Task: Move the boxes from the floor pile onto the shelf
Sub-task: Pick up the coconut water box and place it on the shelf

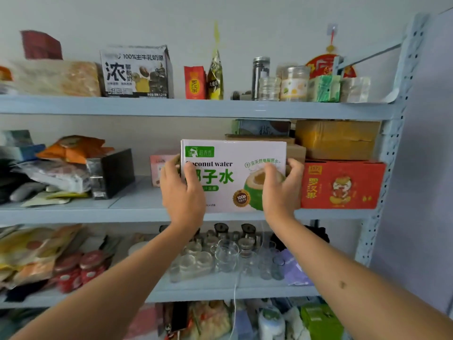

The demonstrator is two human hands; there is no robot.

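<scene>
A white coconut water box (pixel 232 158) with green lettering stands upright on the middle board of the pale blue shelf (pixel 137 212), its printed face toward me. My left hand (pixel 182 190) grips its left edge, thumb on the front and fingers curled behind. My right hand (pixel 282 187) grips its right edge the same way. A red box (pixel 343 184) stands close to its right, with brown cartons (pixel 337 138) stacked on that. The floor pile is out of view.
A small pink box (pixel 159 168) stands left of the coconut box, then a dark box (pixel 112 173) and loose bags. The top board holds a milk carton (pixel 136 72), packets and jars. Glassware (pixel 220 256) fills the board below my hands.
</scene>
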